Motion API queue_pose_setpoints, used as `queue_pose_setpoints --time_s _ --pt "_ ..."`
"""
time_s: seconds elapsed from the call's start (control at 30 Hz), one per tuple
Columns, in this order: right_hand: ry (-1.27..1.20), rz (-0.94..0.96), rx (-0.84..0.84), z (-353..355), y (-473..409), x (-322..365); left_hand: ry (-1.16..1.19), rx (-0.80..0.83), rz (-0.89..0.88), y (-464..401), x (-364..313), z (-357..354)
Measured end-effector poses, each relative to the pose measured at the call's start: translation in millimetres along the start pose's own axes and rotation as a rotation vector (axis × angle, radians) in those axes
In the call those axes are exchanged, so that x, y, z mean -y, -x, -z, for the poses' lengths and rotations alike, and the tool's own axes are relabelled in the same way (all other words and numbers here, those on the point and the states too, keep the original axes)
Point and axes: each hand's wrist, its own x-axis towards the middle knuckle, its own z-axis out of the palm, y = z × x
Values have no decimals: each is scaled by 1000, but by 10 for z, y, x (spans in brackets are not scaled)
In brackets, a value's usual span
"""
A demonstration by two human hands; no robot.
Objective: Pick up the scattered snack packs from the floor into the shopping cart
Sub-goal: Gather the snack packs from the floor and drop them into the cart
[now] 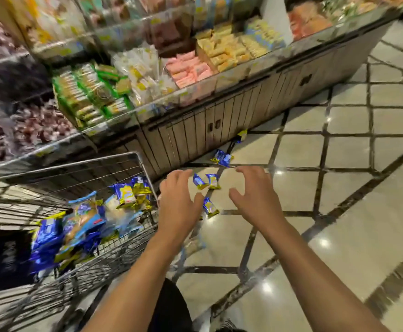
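A single wide-angle view is given, taken from head height and aimed forward and steeply down at the tiled floor (349,149). The shopping cart (80,168) is seen close at lower left; right of the cart the floor spreads away. Beyond the cart, display shelves (195,75) are caught, blurred and tilted.

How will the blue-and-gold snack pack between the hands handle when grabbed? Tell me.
The snack pack looks small and foil-wrapped, so probably light and slightly slippery. Its crimped ends suggest it will crinkle, not stay stiff. Lying flat on the glossy floor, it may slide if nudged.
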Motion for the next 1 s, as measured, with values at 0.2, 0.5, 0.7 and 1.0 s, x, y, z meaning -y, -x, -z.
queue_pose_setpoints --time_s 0.2,0.5,0.7,1.0 --pt "-19 18 -32 415 -396 -373 -12 -8 22 -385 -499 -204" --pt "18 60 80 442 -1689 -651 70 -66 192 -1511 -668 -696" --pt "37 68 122 607 -2576 -782 70 -47 202 -2386 -974 -960" --pt "44 77 171 856 -3908 -1300 40 -27 211 -3538 -1544 -1584"
